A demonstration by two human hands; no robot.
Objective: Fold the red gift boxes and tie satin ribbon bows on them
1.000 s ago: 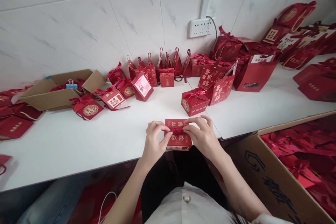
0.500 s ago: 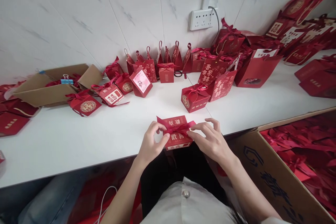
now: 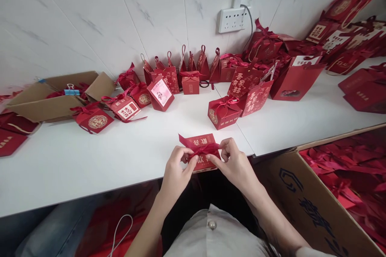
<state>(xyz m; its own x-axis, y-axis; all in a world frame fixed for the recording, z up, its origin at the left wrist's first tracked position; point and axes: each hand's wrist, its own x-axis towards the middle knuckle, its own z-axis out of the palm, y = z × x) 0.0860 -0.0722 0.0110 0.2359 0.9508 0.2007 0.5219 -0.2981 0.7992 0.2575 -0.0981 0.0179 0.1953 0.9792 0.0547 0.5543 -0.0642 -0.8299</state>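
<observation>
A red gift box (image 3: 205,139) with gold characters lies at the table's front edge, between my hands. Across its top runs a dark red ribbon (image 3: 202,151), tied in a bow at the middle. My left hand (image 3: 180,165) pinches the bow's left side between thumb and fingers, close to the knot. On the other side, my right hand (image 3: 233,164) has its curled fingers on the right part of the ribbon, its thumb lying low over the box top. One ribbon tail sticks out past the box's upper left corner. The box's lower corners are partly hidden by my hands.
Behind stands a finished-looking red box (image 3: 224,112) with a bow, among several red boxes and bags along the wall. A cardboard tray (image 3: 39,106) with a blue binder clip (image 3: 71,91) sits at left. A large carton (image 3: 304,204) full of red ribboned pieces stands at right.
My right hand has turned and moved in toward the knot, its fingers now curled and its thumb over the box. My left thumb has come nearer the knot. The box stays in place.
</observation>
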